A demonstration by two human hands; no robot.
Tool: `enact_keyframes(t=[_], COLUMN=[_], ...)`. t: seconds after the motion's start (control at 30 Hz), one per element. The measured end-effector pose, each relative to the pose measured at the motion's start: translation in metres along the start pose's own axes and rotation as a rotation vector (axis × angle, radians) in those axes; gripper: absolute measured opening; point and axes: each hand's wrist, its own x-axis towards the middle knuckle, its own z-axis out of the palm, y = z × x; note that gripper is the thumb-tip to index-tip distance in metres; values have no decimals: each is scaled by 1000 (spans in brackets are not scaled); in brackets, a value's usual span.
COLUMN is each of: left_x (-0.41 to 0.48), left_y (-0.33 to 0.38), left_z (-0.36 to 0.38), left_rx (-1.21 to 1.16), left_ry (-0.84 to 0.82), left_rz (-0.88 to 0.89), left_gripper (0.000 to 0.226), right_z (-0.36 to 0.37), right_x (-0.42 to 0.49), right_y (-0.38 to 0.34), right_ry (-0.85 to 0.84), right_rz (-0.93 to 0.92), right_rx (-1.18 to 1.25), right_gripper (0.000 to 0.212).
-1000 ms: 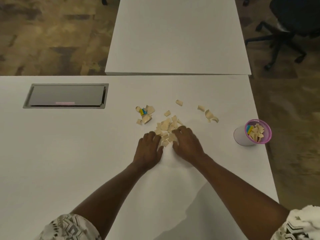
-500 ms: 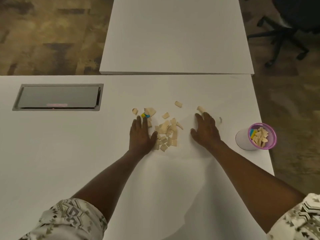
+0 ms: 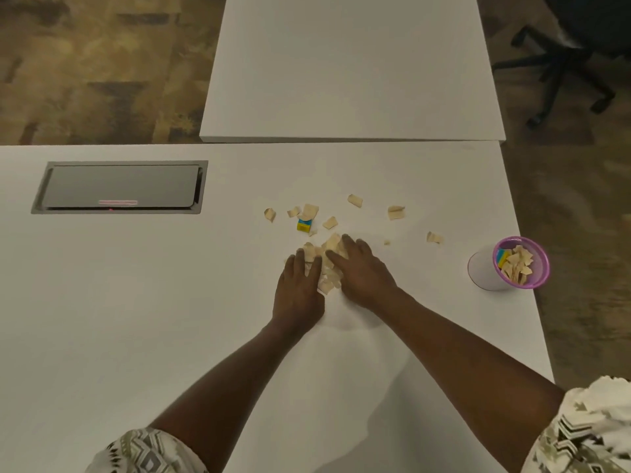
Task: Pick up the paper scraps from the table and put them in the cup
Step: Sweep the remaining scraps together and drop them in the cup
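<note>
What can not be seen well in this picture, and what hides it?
In the head view:
Part of the scrap pile lies under the left hand and right hand, so its count is hidden.
The cup hides its lower contents behind its wall and the top scraps.
The office chair is cut off by the top and right edges.
The blue and yellow piece is too small to identify.

We count two hands: the left hand [image 3: 297, 291] and the right hand [image 3: 363, 278]. There is one cup [image 3: 481, 271]. About nine pale scraps [image 3: 396, 212] lie loose, two of them tiny, plus one blue-and-yellow scrap [image 3: 303, 225]. We cannot count the pieces in the one pile [image 3: 328, 268] or those in the cup. We also count two white tables [image 3: 136, 302], one recessed panel [image 3: 119, 186], one office chair [image 3: 563, 63] and two patterned sleeves [image 3: 146, 452].
</note>
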Motion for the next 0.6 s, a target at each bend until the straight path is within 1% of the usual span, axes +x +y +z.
enact_keyframes(t=[0.03, 0.13, 0.2, 0.33, 0.4, 0.47, 0.53, 0.6], left_x=[-1, -5, -9, -16, -20, -24, -27, -30], left_y=[-1, -1, -1, 3, 6, 10, 14, 19], left_z=[-1, -4, -5, -5, -3, -3, -5, -8], left_rx=[-6, -15, -24, -7, 13, 17, -12, -40], left_ry=[-4, 11, 33, -13, -43, -67, -70, -49], left_rz=[1, 58, 107, 128, 127, 103, 63, 28], left_gripper=[59, 49, 41, 24, 23, 26, 26, 25], right_z=[2, 9, 15, 23, 24, 24, 22, 17], right_x=[-2, -12, -18, -36, -45, -53, -61, -68], right_y=[-1, 1, 2, 3, 2, 2, 3, 3], right_ry=[3, 31, 97, 152, 169, 185, 226, 281], right_rz=[-16, 17, -22, -33, -31, 7, 58, 105], right_rx=[-4, 120, 92, 52, 40, 66, 151, 289], right_gripper=[59, 43, 32, 16, 12, 13, 16, 20])
